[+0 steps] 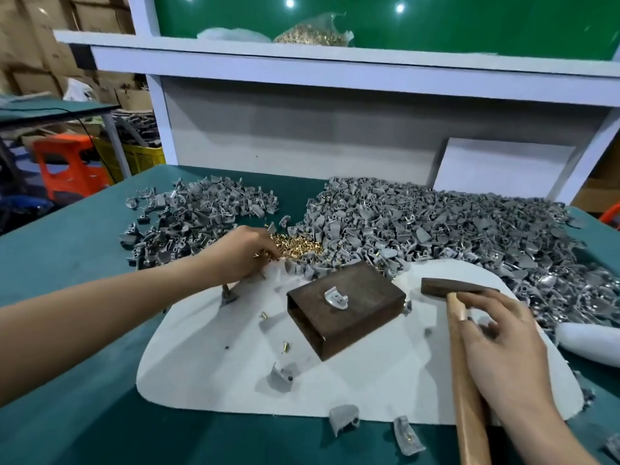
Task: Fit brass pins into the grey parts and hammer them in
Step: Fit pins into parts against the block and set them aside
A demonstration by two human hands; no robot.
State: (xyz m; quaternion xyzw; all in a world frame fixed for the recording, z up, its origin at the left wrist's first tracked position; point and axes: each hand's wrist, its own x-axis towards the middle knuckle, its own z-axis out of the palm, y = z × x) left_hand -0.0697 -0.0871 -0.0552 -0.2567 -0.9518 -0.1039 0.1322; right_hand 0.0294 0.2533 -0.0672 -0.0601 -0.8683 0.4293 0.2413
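A loose heap of brass pins [298, 246] lies between two piles of grey parts [436, 229]. My left hand [241, 253] reaches into the heap's near edge, fingers curled down and pinching pins. A rusty metal block [355, 323] sits on the white pad [218, 364], and one grey part [335, 298] rests on top of it. To the block's right lies a hammer [456, 286] with a wooden handle. My right hand [500, 344] lies over the handle with fingers spread and relaxed, not gripping it.
Stray grey parts and a few pins are scattered over the pad and the green table top [67, 250]. A white cylinder [590, 344] lies at the right edge. A bag of brass pins [315, 33] sits on the shelf behind.
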